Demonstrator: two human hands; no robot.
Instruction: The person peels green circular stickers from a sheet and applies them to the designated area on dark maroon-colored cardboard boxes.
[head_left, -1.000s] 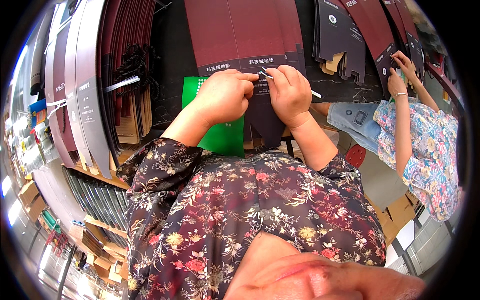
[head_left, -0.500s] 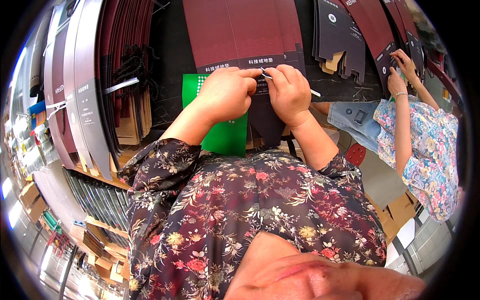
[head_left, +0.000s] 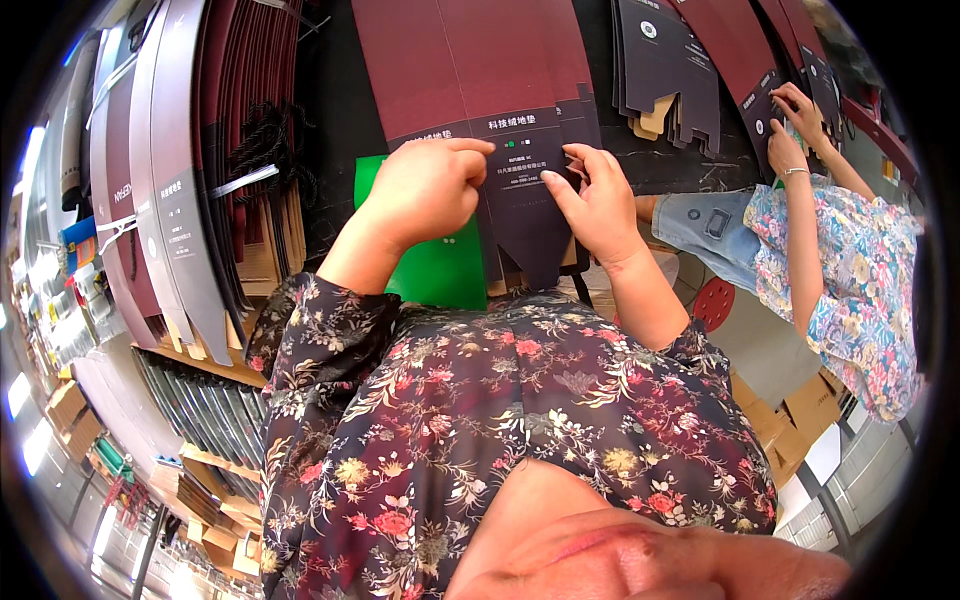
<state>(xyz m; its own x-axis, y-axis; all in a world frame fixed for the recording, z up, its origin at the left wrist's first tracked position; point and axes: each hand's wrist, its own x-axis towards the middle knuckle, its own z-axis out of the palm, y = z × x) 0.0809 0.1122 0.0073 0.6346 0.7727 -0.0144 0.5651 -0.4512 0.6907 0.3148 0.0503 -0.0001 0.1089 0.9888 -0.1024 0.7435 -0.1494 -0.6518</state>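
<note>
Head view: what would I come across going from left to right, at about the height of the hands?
Strapped cartons → black cords → wearer's left hand → wearer's right hand → dark gray cartons → co-worker's hands.

Left of the maroon carton (head_left: 470, 60), open tabletop (head_left: 334, 110) ends at a blocking carton bundle (head_left: 250, 60).

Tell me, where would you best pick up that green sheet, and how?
Probably pinch the upper-left corner of the green sheet, coming from the left. The sheet looks thin and flat, and that corner lies exposed, while the left hand hides part of its upper half.
</note>
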